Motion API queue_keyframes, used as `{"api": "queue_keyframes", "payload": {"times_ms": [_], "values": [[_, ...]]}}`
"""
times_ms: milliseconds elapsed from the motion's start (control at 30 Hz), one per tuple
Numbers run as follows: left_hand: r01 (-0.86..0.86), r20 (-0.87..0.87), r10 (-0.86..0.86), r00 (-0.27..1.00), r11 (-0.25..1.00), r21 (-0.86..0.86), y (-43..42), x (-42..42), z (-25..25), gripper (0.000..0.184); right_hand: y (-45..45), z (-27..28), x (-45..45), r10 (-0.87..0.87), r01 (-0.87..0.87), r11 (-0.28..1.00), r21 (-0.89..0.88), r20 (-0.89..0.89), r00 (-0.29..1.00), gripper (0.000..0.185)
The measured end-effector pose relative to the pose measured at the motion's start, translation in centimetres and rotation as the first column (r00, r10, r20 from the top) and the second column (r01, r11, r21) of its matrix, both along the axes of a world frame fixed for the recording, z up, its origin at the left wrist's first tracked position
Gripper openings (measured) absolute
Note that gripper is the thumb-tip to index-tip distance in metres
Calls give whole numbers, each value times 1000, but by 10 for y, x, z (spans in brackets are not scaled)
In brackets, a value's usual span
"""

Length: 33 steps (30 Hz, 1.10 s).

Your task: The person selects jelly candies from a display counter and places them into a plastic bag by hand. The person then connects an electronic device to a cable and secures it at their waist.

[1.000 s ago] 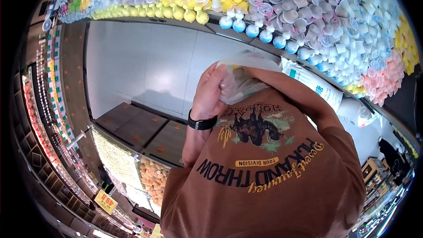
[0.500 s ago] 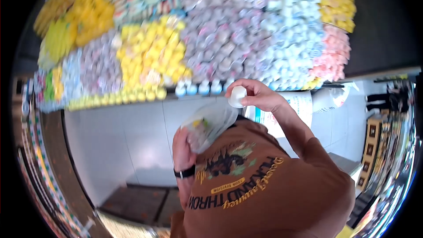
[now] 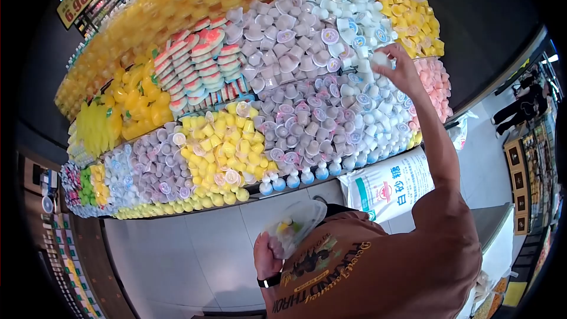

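Across the pale tiled floor [image 3: 183, 254] of a shop, shelving [image 3: 534, 171] lines the far right, where another person [image 3: 520, 106] in dark clothes stands well apart. Above the tiles spreads a dark counter [image 3: 493, 35], heaped with loose sweets and little cups sorted by colour: purple cups [image 3: 310, 115] in the middle, yellow cups [image 3: 227, 142] nearer the front edge, pink pieces [image 3: 433, 85] to the right. These steep heaps look the likeliest trouble, since the reaching forearm passes over them and a brush of it could send cups sliding off. A printed white sack [image 3: 390, 186] sits on the floor between the body and the counter, and a foot stepping closer might catch on it. The left hand [image 3: 267, 254], a watch on its wrist, is curled tight round one side of a clear bag [image 3: 289, 233] held at the chest; a few small pieces show inside, and if that one-sided grip tilted the mouth downward, they could spill. Over the white-and-blue cups [image 3: 348, 20], the right hand [image 3: 401, 68] has thumb and fingertips nearly together on a pale cup [image 3: 380, 59]; being smooth and lightly pinched, it could slip and be lost among lookalikes.
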<state>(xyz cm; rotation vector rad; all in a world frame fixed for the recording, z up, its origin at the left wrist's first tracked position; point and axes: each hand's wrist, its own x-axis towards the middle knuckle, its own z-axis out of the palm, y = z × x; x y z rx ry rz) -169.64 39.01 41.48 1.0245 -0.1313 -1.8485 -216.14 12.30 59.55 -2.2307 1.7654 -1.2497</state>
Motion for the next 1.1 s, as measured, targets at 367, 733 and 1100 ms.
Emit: {"api": "queue_keyframes", "payload": {"times_ms": [367,733,1100], "values": [[-284,45,282,958,958,50,-6,-14,-19,22,-130,-25,-48,-41,131,990,-56,766,641,34],[-437,90,429,899,890,127,-5,-49,-19,25,-223,-25,-92,-225,419,884,-208,596,771,41],[-384,64,379,923,920,84,-13,-64,-31,26,-293,5,-92,-257,432,835,-339,454,853,39]]}}
